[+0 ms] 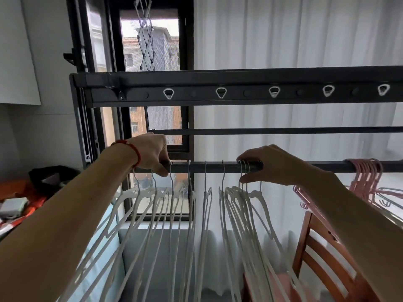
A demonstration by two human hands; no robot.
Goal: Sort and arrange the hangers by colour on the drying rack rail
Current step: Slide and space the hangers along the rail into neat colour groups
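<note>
Both hands are up on the rail (305, 165): left hand (150, 152) wrapped round it near its left end, right hand (265, 164) pinching bunched white hangers (244, 205) mid-rail. Pink hangers (368, 177) hang toward the right end. Shove too hard and the hooks may tangle or jump off.

Hangers (187, 205) hang along the rail (213, 166), with another bunch (366, 179) far right. A chair (316, 247) stands below right; a window (152, 118) lies behind left.
</note>
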